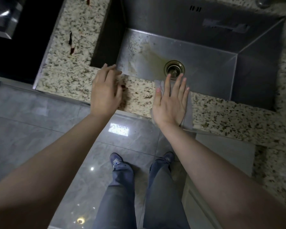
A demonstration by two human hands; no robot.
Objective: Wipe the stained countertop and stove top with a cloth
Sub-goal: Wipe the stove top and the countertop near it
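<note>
A grey cloth (188, 111) lies flat on the speckled granite countertop (139, 96) along the strip in front of the sink. My right hand (170, 103) presses on it with straight, spread fingers. My left hand (104, 91) hovers or rests over the counter to the left, fingers relaxed, beside a dark red stain (123, 86). More dark red stains (71, 45) streak the granite between the sink and the black stove top (23, 47) at the far left.
A steel sink (196, 52) with a round drain (174, 68) fills the middle and right. Granite continues to the right of it. Below the counter edge is a glossy grey tiled floor with my legs and blue shoes.
</note>
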